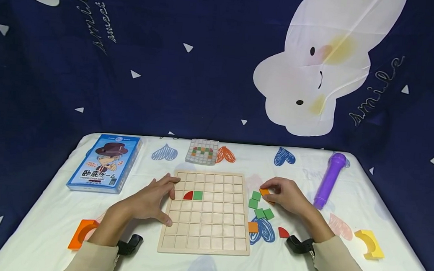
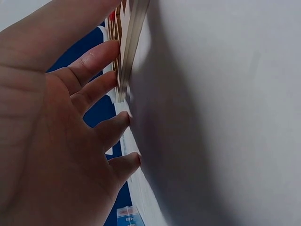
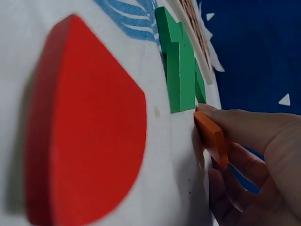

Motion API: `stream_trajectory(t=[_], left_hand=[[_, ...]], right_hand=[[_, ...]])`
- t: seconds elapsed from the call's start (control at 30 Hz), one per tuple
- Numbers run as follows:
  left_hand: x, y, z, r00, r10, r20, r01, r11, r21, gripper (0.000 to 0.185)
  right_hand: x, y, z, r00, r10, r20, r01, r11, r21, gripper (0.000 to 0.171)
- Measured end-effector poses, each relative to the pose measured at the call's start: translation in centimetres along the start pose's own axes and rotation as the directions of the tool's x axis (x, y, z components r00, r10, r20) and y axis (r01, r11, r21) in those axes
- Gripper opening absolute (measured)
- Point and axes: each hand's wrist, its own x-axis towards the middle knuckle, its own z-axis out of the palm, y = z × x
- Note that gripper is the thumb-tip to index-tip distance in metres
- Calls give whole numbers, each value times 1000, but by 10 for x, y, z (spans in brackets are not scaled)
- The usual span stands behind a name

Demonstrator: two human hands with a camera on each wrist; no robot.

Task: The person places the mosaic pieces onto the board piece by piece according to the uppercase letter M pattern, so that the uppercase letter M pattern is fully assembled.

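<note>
Navy fabric backdrop point(image 1: 213, 80) spans the rear: white cloud prints point(image 1: 290, 79), small white triangles point(image 1: 188, 48), "smile" script point(image 1: 379, 90). White tablecloth point(image 1: 279, 266) below, blue and red heart prints point(image 1: 284, 157).

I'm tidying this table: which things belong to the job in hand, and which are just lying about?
In the job, it seems:
gridded wooden board
pattern card
green square tiles
red quarter-circle pieces
orange tiles, one in the right hand

Apparently lying about:
blue Undercover Game box
purple microphone
orange arch block
yellow arch block

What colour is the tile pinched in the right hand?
Orange: the tile in the right hand shows best in the right wrist view.
</note>
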Motion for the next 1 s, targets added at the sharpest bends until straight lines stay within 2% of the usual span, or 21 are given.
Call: stream_trajectory(t=[0.17, 0.5, 0.63, 1.0], left_hand=[[-1, -1, 0, 1000, 1, -2, -1, 1000, 8, 58], [0, -1, -1, 1000, 8, -5, -8, 1000, 11, 58], [0, 0, 0, 1000, 9, -7, -9, 1000, 8, 57], [0, 0, 0, 1000, -3, 3, 3, 1000, 3, 58]], right_hand=[[3, 0, 2, 1000, 2, -22, -2, 1000, -19, 24], [5, -2, 2, 995, -54, -80, 49, 997, -64, 17], [5, -5, -1, 995, -57, -78, 56, 998, -18, 17], [3, -11, -6, 985, -139, -102, 144, 988, 46, 16]])
